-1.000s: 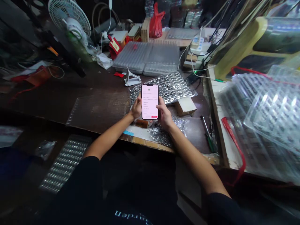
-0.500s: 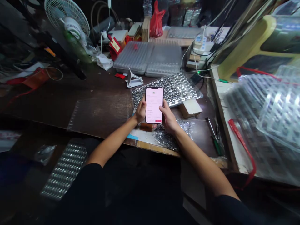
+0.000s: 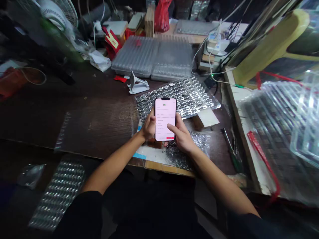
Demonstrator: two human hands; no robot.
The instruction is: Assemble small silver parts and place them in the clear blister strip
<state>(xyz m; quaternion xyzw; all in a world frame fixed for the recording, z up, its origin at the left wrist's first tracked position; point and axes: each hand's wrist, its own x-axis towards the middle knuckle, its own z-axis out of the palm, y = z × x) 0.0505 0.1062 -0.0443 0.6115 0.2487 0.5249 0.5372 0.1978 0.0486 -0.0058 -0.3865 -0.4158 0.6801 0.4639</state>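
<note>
Phone (image 3: 161, 114), screen lit pink, held up over desk (image 3: 94, 86). Left hand (image 3: 149, 127) curled around its left side; right hand (image 3: 184, 136) grips right side, thumb over screen, contact unclear. Tray of small metal parts (image 3: 181, 94) beyond; shiny bits (image 3: 178, 157) partly behind right hand.

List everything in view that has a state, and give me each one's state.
Phone: screen lit, held in both hands
Left hand: closed on the phone's side
Right hand: gripping the phone, thumb over the screen
Parts tray: loaded, partly behind the phone
Stand: set on the table
Screwdriver: lying down
Small light: on, green
Fan: spinning or not, cannot tell
</note>
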